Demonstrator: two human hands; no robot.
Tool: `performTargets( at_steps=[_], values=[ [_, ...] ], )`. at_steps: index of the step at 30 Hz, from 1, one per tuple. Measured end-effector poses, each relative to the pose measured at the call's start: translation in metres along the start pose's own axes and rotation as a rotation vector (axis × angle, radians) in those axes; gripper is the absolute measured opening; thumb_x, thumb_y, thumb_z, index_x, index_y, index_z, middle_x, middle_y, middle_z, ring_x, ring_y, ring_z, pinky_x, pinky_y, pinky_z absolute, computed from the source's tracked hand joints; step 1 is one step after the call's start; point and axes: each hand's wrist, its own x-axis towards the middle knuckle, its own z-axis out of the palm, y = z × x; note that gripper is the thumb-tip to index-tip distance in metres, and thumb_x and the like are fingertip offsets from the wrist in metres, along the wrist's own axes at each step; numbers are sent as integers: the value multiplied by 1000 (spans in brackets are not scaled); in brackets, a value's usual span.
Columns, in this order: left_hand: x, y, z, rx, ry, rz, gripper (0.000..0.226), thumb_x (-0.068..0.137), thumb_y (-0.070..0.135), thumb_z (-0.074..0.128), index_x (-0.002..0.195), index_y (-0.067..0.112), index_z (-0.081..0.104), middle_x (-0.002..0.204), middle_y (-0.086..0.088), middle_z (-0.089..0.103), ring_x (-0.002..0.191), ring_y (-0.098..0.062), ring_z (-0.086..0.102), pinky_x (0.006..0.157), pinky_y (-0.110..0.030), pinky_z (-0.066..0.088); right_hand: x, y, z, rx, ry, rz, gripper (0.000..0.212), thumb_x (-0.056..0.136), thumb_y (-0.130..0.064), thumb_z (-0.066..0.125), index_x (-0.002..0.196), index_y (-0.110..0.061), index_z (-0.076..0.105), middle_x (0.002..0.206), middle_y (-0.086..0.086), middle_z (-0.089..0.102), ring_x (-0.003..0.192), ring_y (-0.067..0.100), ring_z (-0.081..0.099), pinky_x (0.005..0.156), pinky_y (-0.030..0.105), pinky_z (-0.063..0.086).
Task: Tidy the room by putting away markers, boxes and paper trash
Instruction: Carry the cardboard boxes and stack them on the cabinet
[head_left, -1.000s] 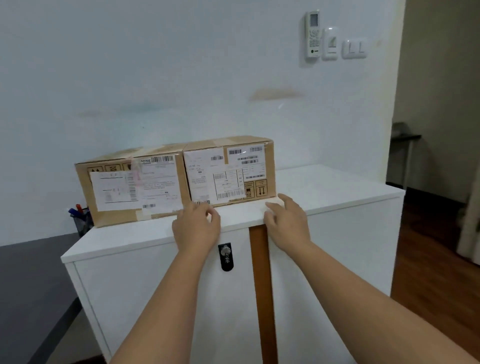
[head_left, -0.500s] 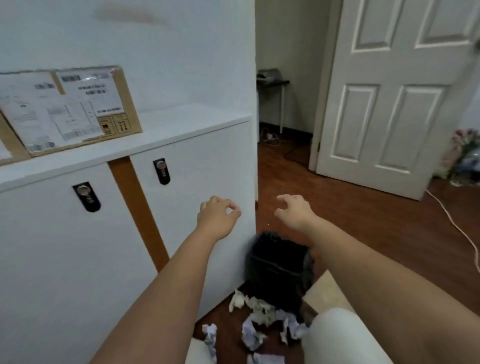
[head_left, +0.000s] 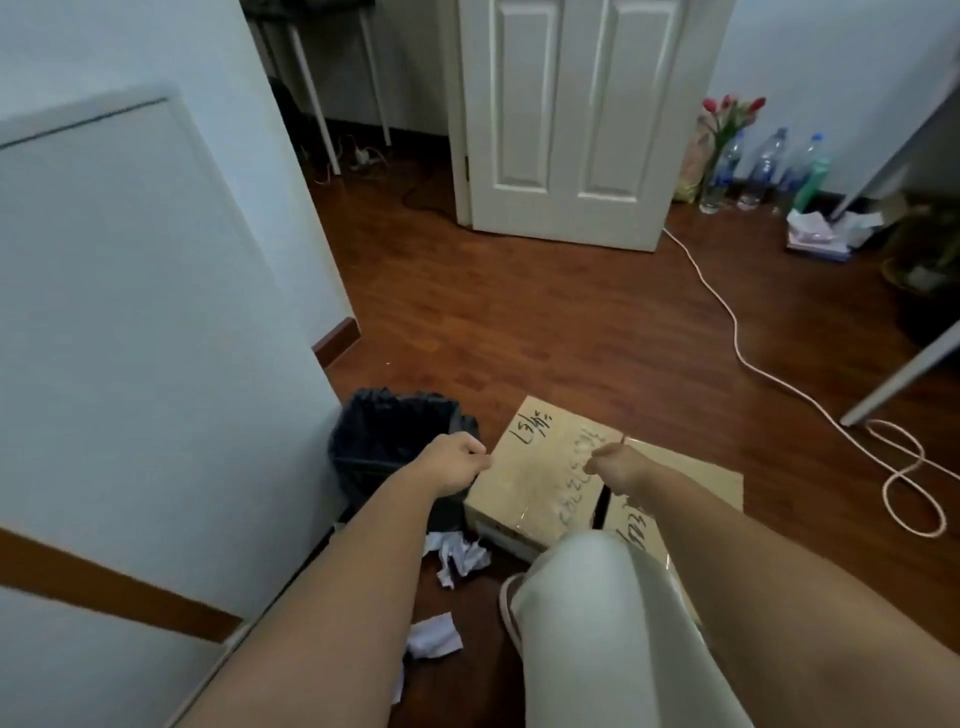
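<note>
Reaching down with both arms: left hand (head_left: 451, 464) and right hand (head_left: 616, 462) loosely curled, grasping nothing, above two cardboard boxes (head_left: 540, 467) at 6 o'clock on the floor. Crumpled paper (head_left: 457, 556) at 7 o'clock, partly hidden by the left forearm, just beside a black bin (head_left: 384, 441). Nearer box cut off by a white-trousered knee (head_left: 582, 597).

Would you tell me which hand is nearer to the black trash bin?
Left. The left hand hovers at the black trash bin's right edge; the right hand hovers farther right, over the cardboard box.
</note>
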Motion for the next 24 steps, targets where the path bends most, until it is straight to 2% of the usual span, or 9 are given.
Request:
performTargets(
  at_steps=[2, 4, 6, 9, 12, 15, 19, 21, 24],
  values=[
    [26, -2, 14, 44, -30, -15, 17, 97, 39, 53, 97, 23, 59, 87, 5, 47, 72, -8, 47, 80, -31, 39, 16, 17, 8, -13, -33, 28, 23, 91, -20, 54, 106, -5, 63, 103, 12, 58, 68, 15, 49, 66, 27, 40],
    [49, -5, 26, 62, -40, -50, 28, 96, 41, 54, 114, 20, 61, 108, 0, 55, 95, -16, 58, 85, -31, 41, 32, 33, 16, 5, -60, 55, 33, 92, -21, 53, 116, 0, 60, 116, 19, 59, 86, 27, 58, 78, 35, 46],
    [73, -12, 40, 87, -53, -81, 44, 95, 43, 55, 131, 18, 55, 135, -2, 52, 121, -23, 52, 95, -32, 41, 48, 49, 25, 29, -86, 100, 42, 92, -21, 53, 124, 6, 56, 128, 24, 57, 106, 37, 59, 86, 41, 49],
    [103, -28, 63, 94, -97, -125, 51, 94, 43, 54, 138, 17, 48, 146, -6, 44, 127, -25, 47, 93, -30, 39, 70, 67, 44, 117, -114, 158, 43, 90, -18, 53, 124, 8, 54, 119, 29, 59, 83, 30, 57, 67, 32, 41],
    [127, -47, 81, 54, -131, -174, 55, 94, 40, 55, 143, 16, 42, 149, -8, 40, 130, -26, 45, 89, -27, 35, 89, 82, 66, 238, -140, 250, 31, 87, -13, 51, 112, 3, 60, 87, 16, 52, 74, 24, 44, 58, 29, 32],
    [150, -65, 93, 61, -150, -203, 61, 93, 36, 56, 147, 13, 37, 154, -11, 35, 136, -28, 40, 94, -27, 33, 105, 98, 89, 296, -148, 314, 7, 85, -8, 52, 83, -7, 59, 76, 8, 45, 68, 20, 44, 60, 30, 33],
    [178, -83, 105, -18, -130, -230, 64, 93, 31, 58, 149, 9, 33, 155, -13, 30, 138, -28, 35, 98, -24, 31, 117, 112, 115, 484, -79, 380, 17, 84, -5, 56, 71, -15, 58, 69, 3, 56, 64, 17, 52, 57, 27, 39],
    [187, -88, 111, -56, -131, -238, 70, 94, 31, 58, 152, 9, 26, 159, -13, 20, 143, -28, 27, 115, -34, 28, 119, 115, 126, 601, -82, 425, 15, 85, -4, 55, 77, -16, 61, 78, 7, 64, 70, 22, 59, 60, 26, 45],
    [203, -96, 118, -92, -149, -259, 69, 93, 32, 59, 152, 13, 27, 158, -14, 20, 141, -30, 31, 115, -44, 31, 123, 121, 140, 774, -121, 505, 19, 84, 2, 51, 87, -9, 66, 68, 3, 73, 58, 15, 69, 48, 18, 49]
  ],
)
